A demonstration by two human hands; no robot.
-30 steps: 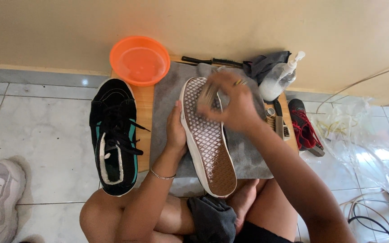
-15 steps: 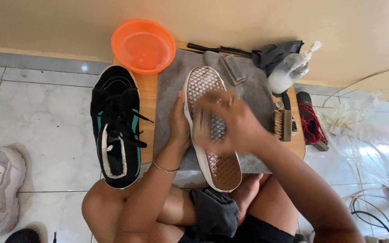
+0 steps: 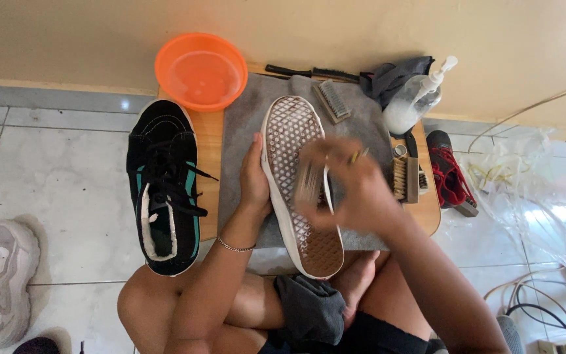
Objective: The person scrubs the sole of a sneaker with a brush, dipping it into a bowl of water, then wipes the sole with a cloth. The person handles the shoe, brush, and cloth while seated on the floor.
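**Sole-up shoe under a brushing hand on the grey towel**

Our right hand (image 3: 345,187) was blurred, its fingers curled around a small brush (image 3: 310,180), though we could not tell how tightly. Our left hand (image 3: 255,177) lay flat with fingers pressed together against the shoe's side.

The upturned shoe (image 3: 299,183) showed a pale rubber sole with a brown diamond-grid tread, darker at the end nearest us. Its long axis ran from our lap away toward the wall, with the far end tipped slightly left. It sat between our hands, the left touching its left edge and the brush over its middle.

The shoe rested on a grey towel (image 3: 244,131). Left of the towel lay a black sneaker (image 3: 165,190). Beyond its far-left corner sat an orange basin (image 3: 201,71), on its far edge a grey-bristled brush (image 3: 333,100), and off its far-right corner a pump bottle (image 3: 417,98).
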